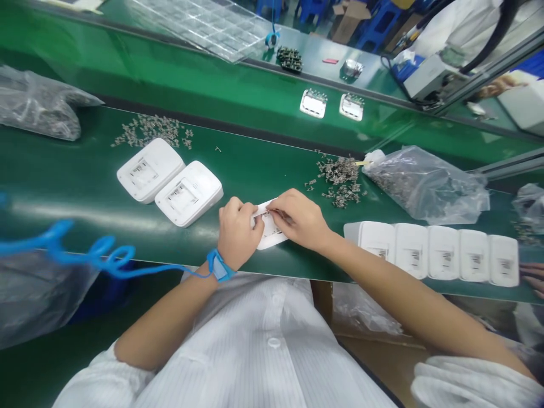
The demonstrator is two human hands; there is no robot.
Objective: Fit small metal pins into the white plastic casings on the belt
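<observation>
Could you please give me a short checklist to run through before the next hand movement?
1. White housing steadied: ok, the left hand grips its left side.
2. Right hand at the housing: ok, its fingertips meet over the upper part.
3. Small part between those fingertips: cannot tell, the fingers cover the spot.
4. Blue wrist strap worn: ok, on the left wrist.
5. Far end of the blue cord attached: cannot tell, it runs out of view.
6. Loose metal parts nearby: ok, piled beyond the right hand.

Pale glare streaks the green worktop (259, 161) at left.
</observation>
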